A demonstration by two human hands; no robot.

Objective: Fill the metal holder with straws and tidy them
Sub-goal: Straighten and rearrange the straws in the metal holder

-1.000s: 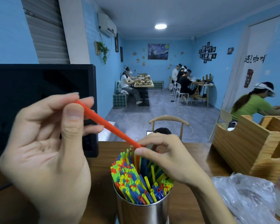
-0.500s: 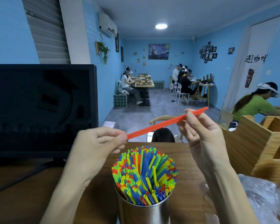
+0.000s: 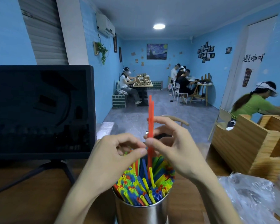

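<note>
A round metal holder [image 3: 141, 213] stands on the wooden table at the bottom centre, packed with several coloured straws [image 3: 142, 183] in red, yellow, green and blue. A red straw [image 3: 150, 117] stands upright above the bundle, its lower end among the other straws. My right hand [image 3: 174, 147] pinches this red straw between thumb and fingers about halfway down. My left hand [image 3: 118, 152] hovers just left of it with fingers curled, thumb and forefinger tips close to the straw; whether they touch it is unclear.
A dark monitor [image 3: 39, 110] on a stand fills the left. A wooden box [image 3: 249, 143] sits at the right, with crumpled clear plastic wrap [image 3: 252, 196] in front of it. Other people sit at tables further back.
The red straw went from lying across between both hands to standing upright over the holder. My right hand came down and inward; my left hand slid off the straw's end.
</note>
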